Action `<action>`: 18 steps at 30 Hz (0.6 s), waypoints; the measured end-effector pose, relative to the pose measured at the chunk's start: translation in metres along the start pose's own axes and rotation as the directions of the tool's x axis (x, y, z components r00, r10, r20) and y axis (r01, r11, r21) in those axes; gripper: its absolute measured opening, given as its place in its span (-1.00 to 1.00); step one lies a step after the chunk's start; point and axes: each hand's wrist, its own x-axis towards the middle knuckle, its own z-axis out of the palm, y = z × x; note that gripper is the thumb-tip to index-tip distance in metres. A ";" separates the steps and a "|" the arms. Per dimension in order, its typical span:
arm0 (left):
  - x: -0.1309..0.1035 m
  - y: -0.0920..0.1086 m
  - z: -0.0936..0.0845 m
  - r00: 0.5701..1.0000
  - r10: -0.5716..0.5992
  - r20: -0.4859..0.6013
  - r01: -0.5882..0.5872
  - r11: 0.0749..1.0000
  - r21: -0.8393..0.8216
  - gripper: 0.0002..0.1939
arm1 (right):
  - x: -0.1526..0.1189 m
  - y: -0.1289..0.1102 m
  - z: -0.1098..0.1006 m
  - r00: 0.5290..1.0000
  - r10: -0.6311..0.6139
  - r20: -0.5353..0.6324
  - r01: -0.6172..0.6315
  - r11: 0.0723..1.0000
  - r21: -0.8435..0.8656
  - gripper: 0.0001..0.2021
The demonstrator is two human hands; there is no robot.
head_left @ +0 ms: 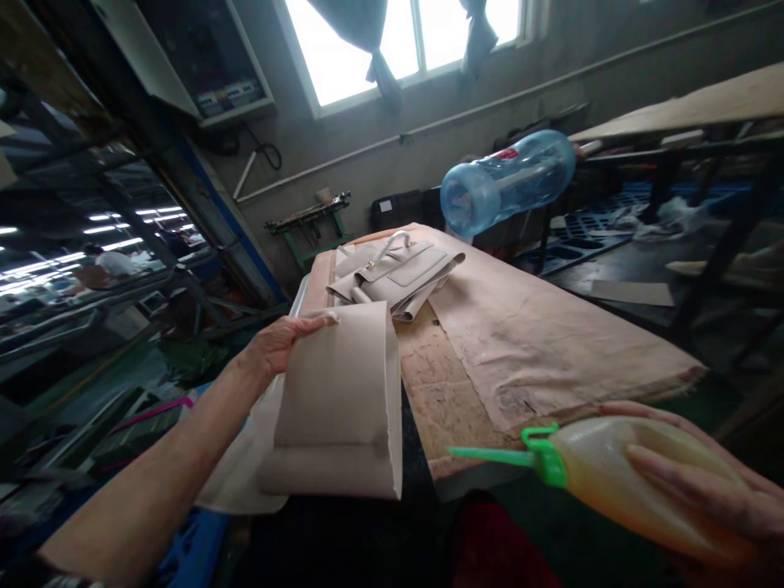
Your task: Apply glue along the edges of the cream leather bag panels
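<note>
Pinched between the thumb and fingers of my left hand (285,339) is a beige leather bag panel (336,392), folded over so that its lower part curls round. My right hand (692,482) wraps round a squeeze bottle (612,457) that lies tilted, with amber liquid inside. Its green nozzle (496,456) points left, toward the panel, and does not touch it. Beyond the panel, a beige handbag (404,269) with a handle and metal fittings lies on the workbench (520,335).
A large blue plastic water bottle (508,180) lies on its side past the bench. Dark metal-framed tables (679,155) stand at the right. On the left are a blue post (245,253) and stacked materials near the floor. A window (404,49) is at the back.
</note>
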 end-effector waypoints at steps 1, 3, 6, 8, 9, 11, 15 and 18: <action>-0.008 0.011 0.002 0.998 0.067 0.007 -0.067 0.998 -0.015 -0.83 | 0.000 -0.003 0.004 1.000 0.021 -0.015 -0.020 0.999 0.037 -0.43; -0.030 0.031 0.003 0.972 0.233 -0.017 -0.234 0.971 -0.043 -0.81 | 0.000 -0.008 0.011 0.999 0.020 -0.033 -0.018 0.997 0.077 -0.40; -0.067 0.035 0.001 0.875 0.471 -0.115 -0.474 0.880 -0.006 -0.75 | 0.002 -0.011 0.018 0.999 -0.045 -0.009 0.045 0.993 0.111 -0.45; -0.088 0.014 -0.003 0.834 0.522 -0.176 -0.528 0.849 0.014 -0.71 | 0.003 -0.010 0.021 0.998 -0.064 0.018 0.061 0.991 0.121 -0.46; -0.095 -0.002 -0.006 0.845 0.495 -0.201 -0.505 0.863 -0.001 -0.72 | 0.004 -0.010 0.022 0.997 -0.076 0.020 0.073 0.990 0.119 -0.46; -0.106 -0.040 -0.011 0.890 0.381 -0.252 -0.394 0.919 -0.001 -0.65 | 0.005 -0.008 0.024 0.994 -0.103 0.033 0.100 0.990 0.100 -0.47; -0.116 -0.106 -0.019 0.922 0.291 -0.255 -0.297 0.955 0.017 -0.71 | 0.006 -0.003 0.024 0.973 -0.199 0.118 0.206 0.977 -0.047 -0.48; -0.121 -0.127 -0.026 0.872 0.339 -0.353 -0.337 0.939 0.070 -0.69 | 0.005 -0.001 0.027 0.941 -0.282 0.186 0.319 0.923 -0.214 -0.47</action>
